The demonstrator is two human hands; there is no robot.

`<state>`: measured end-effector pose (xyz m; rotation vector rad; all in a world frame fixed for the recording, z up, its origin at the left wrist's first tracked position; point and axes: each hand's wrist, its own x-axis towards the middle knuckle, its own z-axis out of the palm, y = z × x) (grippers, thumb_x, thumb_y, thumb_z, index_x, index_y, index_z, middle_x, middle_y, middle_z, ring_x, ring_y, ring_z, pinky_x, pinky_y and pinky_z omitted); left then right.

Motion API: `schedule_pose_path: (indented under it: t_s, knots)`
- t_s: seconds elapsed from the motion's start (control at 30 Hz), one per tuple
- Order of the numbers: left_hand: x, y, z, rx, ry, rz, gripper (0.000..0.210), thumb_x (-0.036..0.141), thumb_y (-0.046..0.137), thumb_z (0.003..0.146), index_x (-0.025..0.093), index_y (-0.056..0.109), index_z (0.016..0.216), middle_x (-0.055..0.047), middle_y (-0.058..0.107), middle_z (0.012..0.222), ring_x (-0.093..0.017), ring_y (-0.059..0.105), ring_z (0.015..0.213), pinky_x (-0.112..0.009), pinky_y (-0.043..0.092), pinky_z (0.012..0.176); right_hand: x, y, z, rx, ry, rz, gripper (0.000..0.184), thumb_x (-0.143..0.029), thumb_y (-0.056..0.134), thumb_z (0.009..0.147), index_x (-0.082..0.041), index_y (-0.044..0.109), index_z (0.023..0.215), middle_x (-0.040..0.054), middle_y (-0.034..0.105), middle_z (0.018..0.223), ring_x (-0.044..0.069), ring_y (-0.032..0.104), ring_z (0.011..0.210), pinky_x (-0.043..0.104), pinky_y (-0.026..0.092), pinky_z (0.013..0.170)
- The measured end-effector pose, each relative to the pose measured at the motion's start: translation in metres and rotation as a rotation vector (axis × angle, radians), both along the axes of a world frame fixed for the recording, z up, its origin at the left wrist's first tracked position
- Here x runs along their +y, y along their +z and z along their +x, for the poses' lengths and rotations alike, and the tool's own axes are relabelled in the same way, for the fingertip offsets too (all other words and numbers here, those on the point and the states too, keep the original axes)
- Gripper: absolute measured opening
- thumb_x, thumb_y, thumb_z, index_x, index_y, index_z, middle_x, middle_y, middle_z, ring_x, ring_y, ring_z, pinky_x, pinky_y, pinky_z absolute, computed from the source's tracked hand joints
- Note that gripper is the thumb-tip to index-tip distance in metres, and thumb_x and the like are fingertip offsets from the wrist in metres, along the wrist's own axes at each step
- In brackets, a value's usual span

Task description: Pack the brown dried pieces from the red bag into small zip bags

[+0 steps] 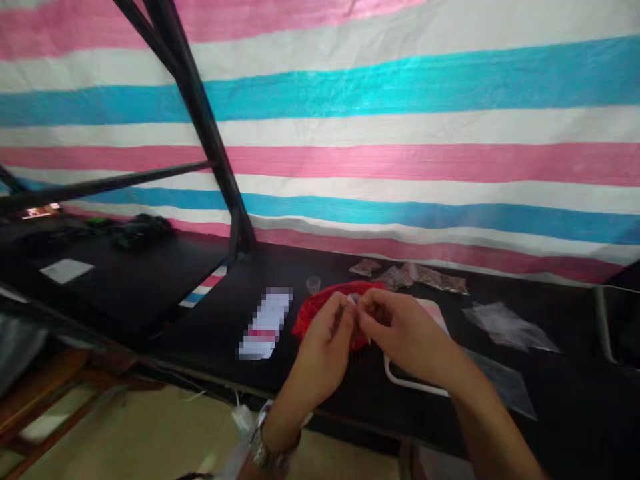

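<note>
My left hand [325, 347] and my right hand [405, 333] meet above a black table [210, 320], fingertips pinched together on a small clear plastic piece [353, 299]. What that piece is I cannot tell. A red plastic bag [313, 310] lies crumpled just behind and under the hands. Beneath my right hand sits a white tray [400, 380]. A metal watch is on my left wrist.
A blurred white paper [265, 323] lies left of the red bag, a small clear cup [313, 284] behind it. Small packets with brown contents [440, 280] line the back edge. Clear plastic bags [505, 325] lie at right. A black metal frame [200, 120] rises at left.
</note>
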<state>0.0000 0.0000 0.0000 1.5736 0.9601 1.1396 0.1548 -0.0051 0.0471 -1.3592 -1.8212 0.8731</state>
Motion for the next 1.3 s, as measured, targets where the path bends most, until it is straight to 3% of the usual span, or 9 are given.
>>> schedule_pose_path:
  t_s: [0.13,0.3,0.43,0.57,0.7,0.8,0.9,1.13,1.3]
  knots:
    - [0.0,0.001,-0.001,0.216,0.126,0.117,0.022,0.029,0.044,0.104,0.025,0.046,0.083,0.004,0.053,0.078,-0.016,0.051,0.073,-0.03,0.037,0.068,0.007,-0.002,-0.001,-0.06,-0.223,0.133,0.014,-0.027,0.058,0.088,-0.023,0.058,0.075,-0.0041,0.059,0.065,0.014,0.052,0.06,0.028,0.038,0.059]
    - [0.015,-0.004,-0.016,0.274,0.157,0.177,0.019,0.027,0.045,0.105,0.024,0.051,0.087,0.003,0.06,0.081,-0.017,0.056,0.075,-0.03,0.04,0.071,0.021,-0.022,0.008,0.041,-0.145,0.16,0.021,-0.042,0.061,0.093,-0.022,0.068,0.092,0.0035,0.073,0.09,0.019,0.065,0.077,0.03,0.05,0.071]
    - [0.024,-0.007,-0.032,0.187,0.087,0.209,0.017,0.031,0.045,0.109,0.024,0.059,0.102,0.0,0.068,0.096,-0.016,0.063,0.09,-0.028,0.046,0.084,0.037,-0.048,0.007,0.276,-0.165,0.054,0.037,-0.051,0.062,0.093,-0.022,0.066,0.115,0.0077,0.076,0.102,0.021,0.071,0.087,0.033,0.055,0.075]
    - [0.026,-0.009,-0.037,0.2,0.081,0.244,0.02,0.03,0.044,0.11,0.024,0.063,0.111,-0.002,0.071,0.107,-0.017,0.065,0.097,-0.029,0.049,0.089,0.047,-0.06,0.003,0.41,-0.089,-0.124,0.048,-0.055,0.069,0.087,-0.019,0.067,0.119,0.0054,0.076,0.091,0.018,0.068,0.068,0.031,0.055,0.063]
    - [0.031,-0.015,-0.039,0.342,0.205,0.323,0.016,0.024,0.05,0.107,0.022,0.066,0.109,-0.005,0.072,0.109,-0.021,0.067,0.104,-0.034,0.049,0.095,0.052,-0.059,0.009,0.445,-0.23,-0.007,0.042,-0.048,0.076,0.082,-0.019,0.07,0.112,0.0086,0.079,0.101,0.022,0.074,0.08,0.034,0.059,0.071]
    - [0.035,-0.018,-0.042,0.514,0.368,0.427,0.012,0.021,0.058,0.102,0.022,0.068,0.108,-0.008,0.074,0.115,-0.028,0.065,0.115,-0.046,0.043,0.108,0.055,-0.059,0.015,0.315,-0.333,0.125,0.034,-0.039,0.077,0.08,-0.021,0.073,0.108,0.0083,0.08,0.1,0.025,0.075,0.088,0.038,0.06,0.08]
    - [0.036,-0.019,-0.045,0.642,0.497,0.46,0.012,0.018,0.063,0.098,0.024,0.071,0.104,-0.007,0.076,0.117,-0.032,0.063,0.12,-0.052,0.04,0.11,0.055,-0.061,0.015,0.159,-0.313,0.184,0.026,-0.032,0.073,0.082,-0.022,0.076,0.106,0.0074,0.081,0.102,0.026,0.075,0.087,0.041,0.059,0.083]
    - [0.037,-0.02,-0.044,0.712,0.439,0.448,0.017,0.02,0.068,0.097,0.026,0.075,0.112,-0.006,0.076,0.122,-0.031,0.062,0.124,-0.05,0.042,0.107,0.044,-0.045,0.011,0.005,-0.226,0.266,0.021,-0.02,0.074,0.084,-0.024,0.081,0.104,0.0038,0.082,0.097,0.023,0.075,0.085,0.037,0.058,0.084]
    - [0.035,-0.023,-0.036,0.806,0.377,0.437,0.027,0.027,0.07,0.099,0.028,0.074,0.126,-0.007,0.076,0.13,-0.033,0.061,0.126,-0.053,0.04,0.107,0.039,-0.039,0.01,0.046,-0.208,0.272,0.025,-0.019,0.075,0.086,-0.024,0.08,0.11,0.0045,0.083,0.106,0.022,0.077,0.089,0.037,0.059,0.087]
